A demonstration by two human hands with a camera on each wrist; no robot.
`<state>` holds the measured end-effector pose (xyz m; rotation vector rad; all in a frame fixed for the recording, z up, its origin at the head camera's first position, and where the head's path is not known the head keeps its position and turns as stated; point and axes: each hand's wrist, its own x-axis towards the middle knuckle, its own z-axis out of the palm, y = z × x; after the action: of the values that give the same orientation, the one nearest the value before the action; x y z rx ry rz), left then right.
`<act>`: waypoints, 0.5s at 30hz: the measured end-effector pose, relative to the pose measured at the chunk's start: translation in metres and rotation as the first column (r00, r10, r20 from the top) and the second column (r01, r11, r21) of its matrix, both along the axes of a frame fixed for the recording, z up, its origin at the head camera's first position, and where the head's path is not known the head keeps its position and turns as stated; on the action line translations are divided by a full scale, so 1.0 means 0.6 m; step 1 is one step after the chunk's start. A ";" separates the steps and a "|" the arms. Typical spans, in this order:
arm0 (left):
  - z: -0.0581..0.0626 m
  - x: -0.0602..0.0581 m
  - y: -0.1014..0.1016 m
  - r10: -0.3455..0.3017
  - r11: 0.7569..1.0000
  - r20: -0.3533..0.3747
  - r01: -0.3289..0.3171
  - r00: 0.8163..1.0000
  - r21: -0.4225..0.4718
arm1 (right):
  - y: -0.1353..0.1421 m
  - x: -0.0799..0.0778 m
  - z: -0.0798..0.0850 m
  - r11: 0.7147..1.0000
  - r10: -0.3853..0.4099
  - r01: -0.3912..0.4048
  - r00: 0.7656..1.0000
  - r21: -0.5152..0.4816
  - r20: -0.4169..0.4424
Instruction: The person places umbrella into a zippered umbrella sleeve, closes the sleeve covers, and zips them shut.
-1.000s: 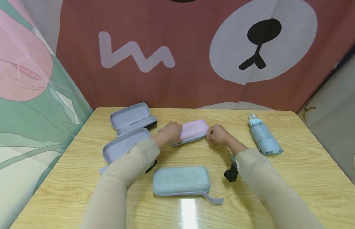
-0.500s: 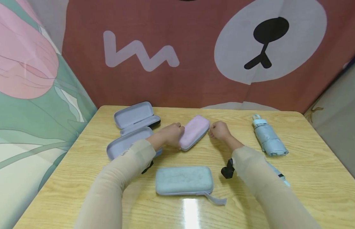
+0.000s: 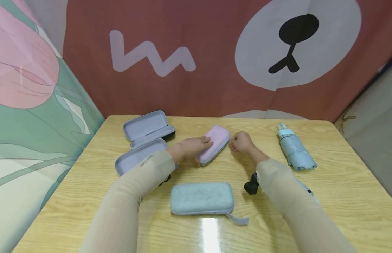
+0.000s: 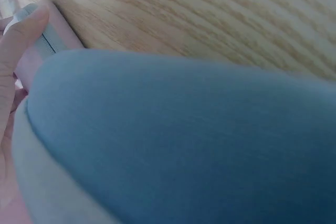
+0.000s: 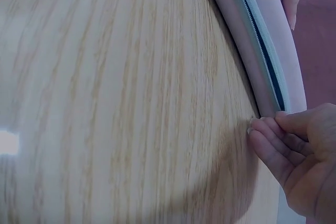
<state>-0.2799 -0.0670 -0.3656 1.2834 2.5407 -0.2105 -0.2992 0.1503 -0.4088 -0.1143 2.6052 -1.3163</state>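
A closed-looking pink zippered case lies diagonally towards the back middle of the table. My left hand holds its left side, fingers reaching over the top; in the left wrist view the thumb presses along the zip side. At the case's far right end, my right hand pinches with thumb and fingertips. The right wrist view has that pinch at the end of the zipper, where a narrow dark gap shows between the teeth. The zipper pull itself is hidden by the fingertips.
A light blue case with a strap lies in front. Two lavender cases stand open at left, one behind, one nearer partly under the left sleeve. A folded blue umbrella lies at right. Another blue item shows behind the right sleeve.
The pink case has turned from nearly crosswise to diagonal. My left fingers now stretch further over its top. The right hand has stayed at its right end.
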 end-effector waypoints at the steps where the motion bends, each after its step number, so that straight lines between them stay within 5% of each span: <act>1: 0.001 0.000 0.000 0.000 1.000 0.002 0.000 1.000 -0.002 | 0.000 0.000 0.001 1.000 0.000 0.000 1.000 -0.001 0.000; 15: -0.003 0.004 0.008 0.012 1.000 -0.027 -0.012 1.000 0.015 | -0.003 0.002 -0.001 0.998 0.062 -0.062 0.998 -0.006 -0.007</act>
<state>-0.2777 -0.0624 -0.3674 1.2789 2.5762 -0.2085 -0.2978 0.1484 -0.4095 -0.1989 2.5809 -1.3056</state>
